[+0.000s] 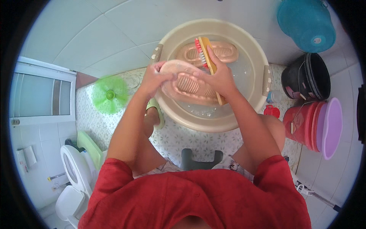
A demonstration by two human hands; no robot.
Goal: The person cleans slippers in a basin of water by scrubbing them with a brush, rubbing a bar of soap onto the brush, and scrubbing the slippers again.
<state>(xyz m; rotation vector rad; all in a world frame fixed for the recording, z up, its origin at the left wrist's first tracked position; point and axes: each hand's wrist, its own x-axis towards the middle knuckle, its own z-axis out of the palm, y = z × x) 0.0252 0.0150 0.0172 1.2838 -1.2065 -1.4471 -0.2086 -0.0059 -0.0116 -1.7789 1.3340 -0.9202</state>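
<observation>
My left hand (153, 79) grips the heel or toe end of a pinkish-tan slipper (187, 84), fingers behind and thumb on its ridged face. The slipper is tilted over a large beige basin (213, 125). In my right hand (222, 79) is a scrubbing brush (209, 57) with a long yellow wooden back and red and white bristles. The right thumb reaches onto the slipper's edge, and the bristles point left, away from my palm. A second, matching slipper (225, 51) lies in the basin's cloudy water (200, 110), partly behind the brush.
Buckets stand at the right: teal (312, 28), black (305, 76) and red (299, 124), with a purple basin (332, 128) against the red one. A green spinning fan (110, 95) is at left, a white toilet (74, 168) lower left. A dark stool (200, 162) sits between my legs.
</observation>
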